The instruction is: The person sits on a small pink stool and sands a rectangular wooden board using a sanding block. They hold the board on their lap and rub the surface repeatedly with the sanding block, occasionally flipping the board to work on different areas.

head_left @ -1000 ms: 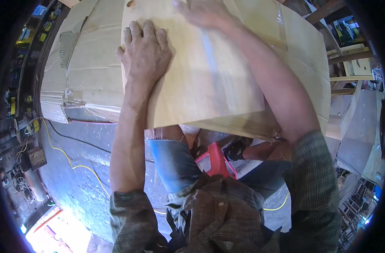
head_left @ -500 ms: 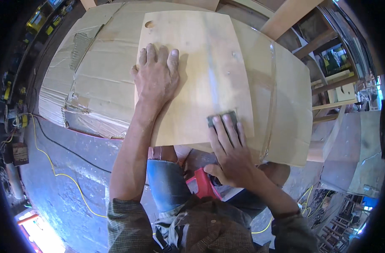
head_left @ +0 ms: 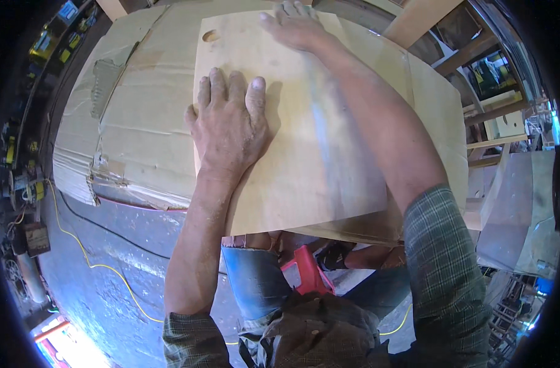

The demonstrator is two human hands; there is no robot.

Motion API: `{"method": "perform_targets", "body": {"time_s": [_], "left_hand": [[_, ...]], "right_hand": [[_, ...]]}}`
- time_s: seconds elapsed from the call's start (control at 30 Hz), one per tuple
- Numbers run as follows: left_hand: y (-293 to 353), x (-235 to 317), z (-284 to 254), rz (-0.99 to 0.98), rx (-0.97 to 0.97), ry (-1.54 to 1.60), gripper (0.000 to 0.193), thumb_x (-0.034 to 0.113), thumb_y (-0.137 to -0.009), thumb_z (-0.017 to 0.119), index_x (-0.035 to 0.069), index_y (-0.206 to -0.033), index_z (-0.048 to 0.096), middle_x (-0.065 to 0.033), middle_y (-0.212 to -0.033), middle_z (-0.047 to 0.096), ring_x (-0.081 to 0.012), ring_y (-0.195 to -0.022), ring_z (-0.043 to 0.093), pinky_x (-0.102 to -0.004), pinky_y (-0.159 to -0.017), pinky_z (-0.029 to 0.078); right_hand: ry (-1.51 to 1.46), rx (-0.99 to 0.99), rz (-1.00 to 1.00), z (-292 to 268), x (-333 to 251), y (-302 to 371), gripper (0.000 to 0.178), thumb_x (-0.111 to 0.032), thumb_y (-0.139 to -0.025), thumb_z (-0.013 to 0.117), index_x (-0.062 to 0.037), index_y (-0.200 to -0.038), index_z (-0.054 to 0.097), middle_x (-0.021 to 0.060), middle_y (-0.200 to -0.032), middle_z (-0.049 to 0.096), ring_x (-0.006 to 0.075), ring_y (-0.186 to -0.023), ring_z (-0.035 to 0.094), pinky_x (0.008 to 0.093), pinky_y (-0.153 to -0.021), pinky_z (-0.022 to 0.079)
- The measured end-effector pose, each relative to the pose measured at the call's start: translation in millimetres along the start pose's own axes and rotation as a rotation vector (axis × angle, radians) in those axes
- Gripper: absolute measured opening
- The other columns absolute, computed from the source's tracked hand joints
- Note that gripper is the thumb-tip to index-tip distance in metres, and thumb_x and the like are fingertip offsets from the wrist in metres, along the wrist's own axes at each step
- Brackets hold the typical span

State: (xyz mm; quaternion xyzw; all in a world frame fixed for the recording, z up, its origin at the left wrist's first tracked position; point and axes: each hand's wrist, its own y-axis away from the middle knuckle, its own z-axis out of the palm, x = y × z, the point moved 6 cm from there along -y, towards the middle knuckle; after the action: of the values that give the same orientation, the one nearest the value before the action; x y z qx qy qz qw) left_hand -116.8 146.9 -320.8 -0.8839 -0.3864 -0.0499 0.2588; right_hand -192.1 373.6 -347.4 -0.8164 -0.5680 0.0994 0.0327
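Note:
A pale, tapered wooden board [head_left: 280, 165] with a small oval hole [head_left: 210, 36] near its far left corner lies on cardboard [head_left: 151, 129]. My left hand [head_left: 228, 126] rests flat on the board's left side, fingers spread. Its fingers look dusty. At the board's far edge, my right hand [head_left: 295, 27] presses down with its fingers stretched away from me. The small dark sandpaper pad seen under those fingers earlier is mostly hidden now. A bluish streak of light runs along the board's right half.
A red plastic stool [head_left: 308, 270] shows between my legs. On the floor at left lie a yellow cord [head_left: 108, 265] and a black cable [head_left: 102, 227]. Wooden framing [head_left: 421, 21] stands at the far right, and tools line a shelf [head_left: 31, 132] at left.
My right hand has swept from the board's near right corner to its far edge. The board now sits slightly nearer and turned a little; my left hand has stayed on it.

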Motion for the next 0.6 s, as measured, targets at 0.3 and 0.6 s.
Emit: {"method": "perform_targets", "body": {"time_s": [0.3,0.6], "left_hand": [[-3.5,-21.1,-7.3,-0.099,-0.015,0.017,0.044,0.039,-0.097,0.033,0.008,-0.112,0.060,-0.0197,-0.129,0.049,-0.0344,-0.123,0.044,-0.0581,-0.093,0.038],[2.2,-11.0,3.2,-0.005,0.002,-0.039,0.040,0.034,-0.094,0.035,0.008,-0.112,0.059,-0.0184,-0.129,0.050,-0.0340,-0.124,0.044,-0.0578,-0.092,0.038]], "right_hand": [[-0.006,0.000,-0.285,-39.1,-61.9,202.2,0.086,-0.062,-0.089,0.038,0.0040,-0.143,0.026,0.0236,-0.148,0.025,0.0419,-0.138,0.018,0.0526,-0.113,0.014],[-0.133,-0.190,-0.334,-67.1,-74.4,306.2,0.072,-0.047,-0.093,0.040,0.0029,-0.143,0.025,0.0215,-0.150,0.024,0.0410,-0.139,0.018,0.0531,-0.113,0.013]]}}
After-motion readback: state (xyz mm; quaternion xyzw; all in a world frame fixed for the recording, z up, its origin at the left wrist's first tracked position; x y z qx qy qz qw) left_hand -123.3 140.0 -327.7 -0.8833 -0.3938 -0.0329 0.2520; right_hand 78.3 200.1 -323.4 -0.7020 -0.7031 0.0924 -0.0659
